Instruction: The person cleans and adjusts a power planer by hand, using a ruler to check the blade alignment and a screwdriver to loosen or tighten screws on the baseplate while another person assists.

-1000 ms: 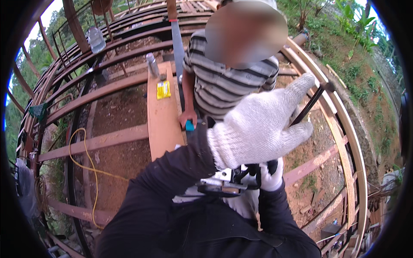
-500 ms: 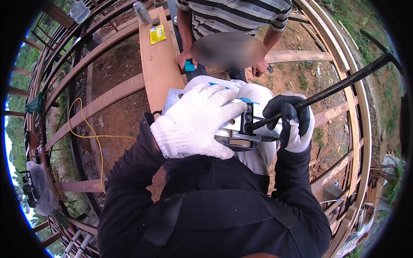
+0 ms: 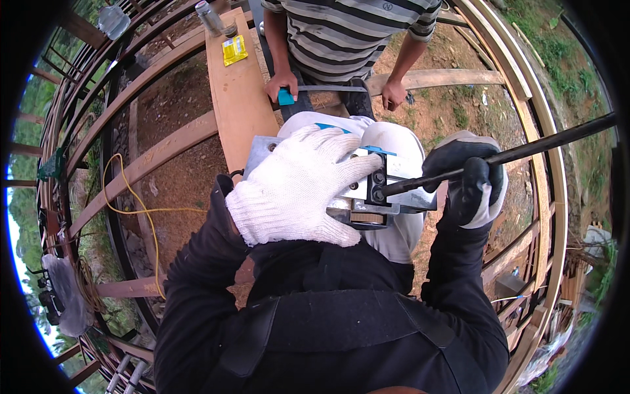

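An upturned electric hand planer [image 3: 407,197] lies across my lap with its metal sole facing up. My left hand [image 3: 295,184], in a white knit glove, spreads over the sole and grips the body, thumb on the near side. Much of the planer is hidden under it. In a black-palmed white glove, my right hand [image 3: 469,180] is closed round a long black T-handle wrench [image 3: 538,146]. The wrench's tip meets a bolt on the black cutter block [image 3: 377,180]; its far end runs out of view at the right.
Opposite me, a person in a striped shirt [image 3: 341,39] holds a handsaw [image 3: 287,96] by its teal handle. A wooden plank [image 3: 243,111] bears a yellow packet [image 3: 233,50] and a metal can [image 3: 208,18]. Beams [image 3: 157,151] surround us over bare soil; a yellow cord [image 3: 151,236] hangs at left.
My right hand has shifted right and outward, and the wrench's outer end has swung lower. My left hand stays on the planer. The person opposite has leaned back, uncovering the saw blade.
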Motion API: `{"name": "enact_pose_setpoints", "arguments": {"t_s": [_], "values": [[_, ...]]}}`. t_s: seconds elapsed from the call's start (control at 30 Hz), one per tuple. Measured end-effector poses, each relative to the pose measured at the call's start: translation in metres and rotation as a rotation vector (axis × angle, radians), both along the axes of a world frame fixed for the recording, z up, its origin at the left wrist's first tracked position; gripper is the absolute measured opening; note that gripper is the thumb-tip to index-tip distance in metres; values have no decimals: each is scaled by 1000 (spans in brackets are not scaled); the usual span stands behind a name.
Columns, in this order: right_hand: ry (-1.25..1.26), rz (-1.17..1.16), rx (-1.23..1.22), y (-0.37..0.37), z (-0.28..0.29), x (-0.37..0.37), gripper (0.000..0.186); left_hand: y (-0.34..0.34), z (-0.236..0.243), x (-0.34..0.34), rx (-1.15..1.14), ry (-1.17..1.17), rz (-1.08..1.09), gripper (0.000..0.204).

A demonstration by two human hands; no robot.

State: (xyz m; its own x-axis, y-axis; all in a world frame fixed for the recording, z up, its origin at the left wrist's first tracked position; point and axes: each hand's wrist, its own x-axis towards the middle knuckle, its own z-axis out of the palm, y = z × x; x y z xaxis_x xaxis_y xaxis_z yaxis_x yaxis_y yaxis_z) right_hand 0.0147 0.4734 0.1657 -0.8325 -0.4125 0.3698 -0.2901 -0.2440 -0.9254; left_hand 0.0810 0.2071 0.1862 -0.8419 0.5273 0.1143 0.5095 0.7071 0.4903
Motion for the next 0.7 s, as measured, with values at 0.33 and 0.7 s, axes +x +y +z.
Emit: {"name": "enact_pose_setpoints", "arguments": {"t_s": [0.33,0.7], "values": [[-52,-316,-50,71,-19,6,37,-11,-4,-12,42,47,39,82],[404,257,758,17,5,17,25,3,17,-8,452,-240,91,73]]}}
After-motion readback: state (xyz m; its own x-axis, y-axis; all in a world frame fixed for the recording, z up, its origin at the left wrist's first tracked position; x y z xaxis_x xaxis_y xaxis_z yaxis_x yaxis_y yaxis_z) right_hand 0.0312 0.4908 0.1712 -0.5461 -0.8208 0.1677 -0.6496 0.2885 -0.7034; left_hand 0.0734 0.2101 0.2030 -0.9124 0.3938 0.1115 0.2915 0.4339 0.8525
